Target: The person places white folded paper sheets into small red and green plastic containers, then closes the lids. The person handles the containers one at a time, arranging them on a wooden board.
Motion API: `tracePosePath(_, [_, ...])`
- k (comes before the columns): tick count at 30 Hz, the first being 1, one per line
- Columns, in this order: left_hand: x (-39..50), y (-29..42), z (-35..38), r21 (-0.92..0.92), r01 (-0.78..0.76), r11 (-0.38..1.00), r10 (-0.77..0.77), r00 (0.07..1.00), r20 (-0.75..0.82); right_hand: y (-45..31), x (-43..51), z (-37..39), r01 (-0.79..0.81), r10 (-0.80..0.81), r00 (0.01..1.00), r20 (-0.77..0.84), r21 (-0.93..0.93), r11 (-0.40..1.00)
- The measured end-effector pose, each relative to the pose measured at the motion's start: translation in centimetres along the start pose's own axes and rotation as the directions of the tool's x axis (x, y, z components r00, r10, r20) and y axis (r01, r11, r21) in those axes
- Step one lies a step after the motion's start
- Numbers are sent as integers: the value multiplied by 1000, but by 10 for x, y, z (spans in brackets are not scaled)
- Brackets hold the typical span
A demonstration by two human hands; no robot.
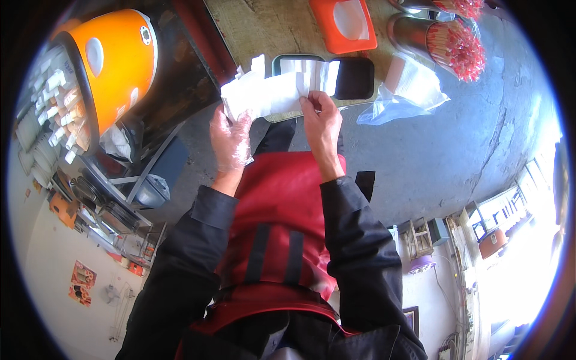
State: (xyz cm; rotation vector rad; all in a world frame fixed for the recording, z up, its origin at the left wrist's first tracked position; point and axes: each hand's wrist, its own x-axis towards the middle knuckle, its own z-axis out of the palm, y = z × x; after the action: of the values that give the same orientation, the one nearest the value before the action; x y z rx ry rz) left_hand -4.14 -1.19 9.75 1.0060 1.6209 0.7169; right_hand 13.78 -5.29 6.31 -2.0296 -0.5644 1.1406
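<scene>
My left hand (231, 135), in a clear plastic glove, grips a thick bunch of white paper napkins (245, 96) from below. The thumb and fingers of my bare right hand (321, 114) pinch the right part of the white paper. The paper stretches between my hands over a dark, two-part tray (355, 78) at the table's near edge. Right of the tray lies an open clear plastic bag (409, 92) with a stack of white napkins inside. An orange-red napkin box (330, 27) stands beyond the tray. What lies under the paper in the tray is hidden.
Metal cups (409, 33) full of red-wrapped sticks lie at the wooden table's (265, 27) right end. A large orange container (114, 58) holding many white-wrapped things stands at the left. Below it, a metal rack (101, 175) holds dishes. A wooden stool (418, 238) stands at the lower right.
</scene>
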Motion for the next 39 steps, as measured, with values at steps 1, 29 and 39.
tracePosePath(1, [-1,2,2,86,-59,995,60,998,-20,-4,2,1,-25,25,1000,-6,-7,1000])
tracePosePath(29, [38,-41,44,350,-10,937,46,994,-94,8,29,5,19,-68,989,-133,-343,939])
tracePosePath(39, [33,-29,46,401,-15,916,52,995,-82,60,22,-25,-262,258,926,-274,23,965])
